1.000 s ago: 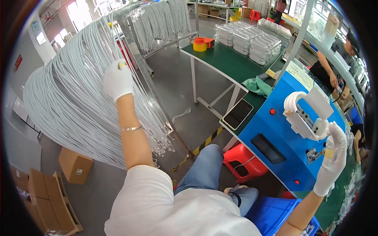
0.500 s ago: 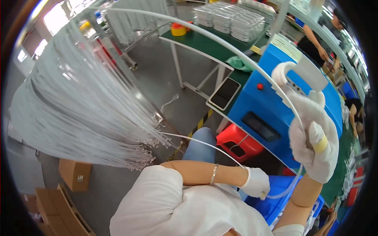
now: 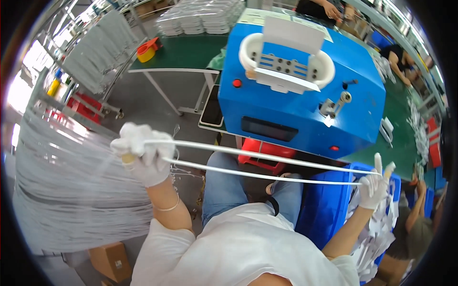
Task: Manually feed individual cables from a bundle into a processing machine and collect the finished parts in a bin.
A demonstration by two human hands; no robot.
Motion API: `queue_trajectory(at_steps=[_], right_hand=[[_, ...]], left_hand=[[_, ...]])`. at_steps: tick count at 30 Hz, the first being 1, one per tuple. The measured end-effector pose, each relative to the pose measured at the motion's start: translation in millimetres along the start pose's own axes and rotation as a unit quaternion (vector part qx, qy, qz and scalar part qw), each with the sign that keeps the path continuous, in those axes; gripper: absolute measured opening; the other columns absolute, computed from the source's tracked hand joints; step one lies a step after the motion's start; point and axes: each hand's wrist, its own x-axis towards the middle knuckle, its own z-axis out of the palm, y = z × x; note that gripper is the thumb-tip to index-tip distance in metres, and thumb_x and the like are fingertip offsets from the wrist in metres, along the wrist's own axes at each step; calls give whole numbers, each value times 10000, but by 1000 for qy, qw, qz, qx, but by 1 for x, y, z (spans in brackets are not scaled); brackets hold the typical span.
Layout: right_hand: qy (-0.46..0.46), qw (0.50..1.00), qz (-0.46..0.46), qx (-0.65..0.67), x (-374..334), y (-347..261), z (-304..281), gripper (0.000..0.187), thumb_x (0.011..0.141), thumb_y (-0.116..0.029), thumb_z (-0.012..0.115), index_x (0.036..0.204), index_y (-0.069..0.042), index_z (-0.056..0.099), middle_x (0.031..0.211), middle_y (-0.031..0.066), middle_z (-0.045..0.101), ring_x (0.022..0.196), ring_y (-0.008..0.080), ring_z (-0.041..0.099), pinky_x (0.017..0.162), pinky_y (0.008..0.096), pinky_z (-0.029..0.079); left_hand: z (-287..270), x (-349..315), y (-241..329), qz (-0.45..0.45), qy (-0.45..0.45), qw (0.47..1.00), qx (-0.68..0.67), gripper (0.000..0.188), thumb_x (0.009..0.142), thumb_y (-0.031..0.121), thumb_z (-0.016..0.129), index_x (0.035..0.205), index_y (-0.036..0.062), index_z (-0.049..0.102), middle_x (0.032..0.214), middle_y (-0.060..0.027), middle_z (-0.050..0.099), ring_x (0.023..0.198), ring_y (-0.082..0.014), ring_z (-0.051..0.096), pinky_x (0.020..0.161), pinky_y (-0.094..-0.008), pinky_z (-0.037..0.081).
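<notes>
Left hand (image 3: 147, 153) and right hand (image 3: 373, 188) both grip white cable (image 3: 229, 150), two strands stretched across mid-frame. I judge work partway: strands clear of the machine (image 3: 305, 114), many uncoiled cables (image 3: 71, 190) hanging lower left.

White-gloved hands (image 3: 145, 152) (image 3: 374, 187): two are seen
White cord lengths (image 3: 257, 154) (image 3: 257, 175): two are counted
Blue machine (image 3: 305, 114): one is seen
Phone (image 3: 212, 107): one is seen
Yellow tape roll (image 3: 146, 54): one is counted
</notes>
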Motion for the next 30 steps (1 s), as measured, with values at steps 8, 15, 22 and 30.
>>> queue_trajectory(at_steps=[8, 15, 22, 30], right_hand=[[85, 467, -398, -785, 25, 63, 140, 317, 949, -197, 498, 1145, 32, 593, 1093, 168, 615, 1065, 227, 573, 911, 329, 441], [-27, 587, -115, -801, 32, 83, 159, 103, 832, -97, 619, 866, -14, 669, 730, 96, 614, 621, 204, 581, 582, 294, 452], [155, 652, -120, -732, 17, 37, 126, 138, 879, -90, 590, 876, 35, 650, 692, -28, 439, 611, 36, 382, 534, 200, 270], [143, 618, -196, -747, 37, 39, 126, 131, 894, -78, 577, 888, 37, 639, 715, -27, 450, 644, 44, 392, 567, 192, 281]], left_hand=[[78, -22, -83, -255, 5, 967, 23, 335, 929, 352, 553, 808, 40, 541, 631, -45, 529, 434, -64, 443, 374, -193, 341], [92, 14, -106, -266, 45, 950, 155, 366, 932, 383, 541, 866, 25, 580, 605, 6, 499, 466, -39, 403, 406, -184, 289], [37, 50, -83, -216, 200, 938, 182, 205, 928, 205, 574, 924, 1, 595, 614, -7, 528, 435, -14, 374, 382, -146, 252], [32, 80, -82, -207, 191, 920, 272, 152, 922, 139, 573, 967, -5, 585, 698, -50, 618, 443, 2, 394, 403, -132, 288]])
